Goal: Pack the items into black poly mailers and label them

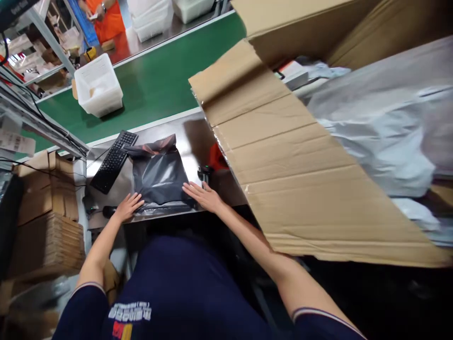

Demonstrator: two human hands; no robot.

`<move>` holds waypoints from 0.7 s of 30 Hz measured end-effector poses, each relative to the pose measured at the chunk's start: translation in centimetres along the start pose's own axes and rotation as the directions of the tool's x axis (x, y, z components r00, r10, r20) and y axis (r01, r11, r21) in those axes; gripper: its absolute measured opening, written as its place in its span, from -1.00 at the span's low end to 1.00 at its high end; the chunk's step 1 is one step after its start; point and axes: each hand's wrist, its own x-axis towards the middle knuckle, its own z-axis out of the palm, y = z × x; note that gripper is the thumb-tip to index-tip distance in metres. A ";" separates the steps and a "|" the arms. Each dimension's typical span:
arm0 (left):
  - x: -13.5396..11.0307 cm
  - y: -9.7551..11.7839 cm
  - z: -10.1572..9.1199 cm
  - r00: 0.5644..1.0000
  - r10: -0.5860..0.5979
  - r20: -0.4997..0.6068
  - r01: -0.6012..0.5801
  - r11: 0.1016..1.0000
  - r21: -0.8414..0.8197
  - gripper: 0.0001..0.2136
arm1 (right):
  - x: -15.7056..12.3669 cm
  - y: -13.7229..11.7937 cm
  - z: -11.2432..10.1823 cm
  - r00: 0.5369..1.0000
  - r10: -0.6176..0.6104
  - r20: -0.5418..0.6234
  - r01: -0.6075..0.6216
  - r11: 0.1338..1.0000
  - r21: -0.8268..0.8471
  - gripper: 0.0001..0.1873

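Note:
A dark grey plastic mailing bag lies on the metal worktop in front of me. My left hand rests at its lower left corner, fingers stretched out and flat. At the bag's right edge is my right hand, also with straight fingers. Both hands touch or nearly touch the bag, and neither grips it. A black keyboard sits to the left, its upper end close to the bag. Just beyond my right fingers stands a small black device, too blurred to name.
A large open cardboard box holding grey and white plastic packages fills the right side. Behind the worktop runs a green conveyor belt with a white bin. Flattened cartons are stacked at left. A person in orange stands across.

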 end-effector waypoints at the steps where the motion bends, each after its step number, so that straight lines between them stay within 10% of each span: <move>1: -0.6 -0.3 0.2 1.000 0.010 -0.006 -0.010 1.000 -0.005 -0.24 | 0.3 -0.1 0.7 0.999 -0.039 0.026 0.038 0.999 0.027 -0.03; 12: -4.4 1.1 3.3 0.992 0.096 0.077 -0.089 0.992 -0.084 -0.16 | -3.0 -1.4 3.2 0.827 -0.389 0.405 0.119 0.826 0.550 0.13; 21: -6.6 5.0 3.8 0.990 -0.065 0.127 0.108 0.922 -0.371 -0.14 | -7.0 -3.3 5.2 0.944 -0.160 0.289 -0.031 0.828 0.560 -0.31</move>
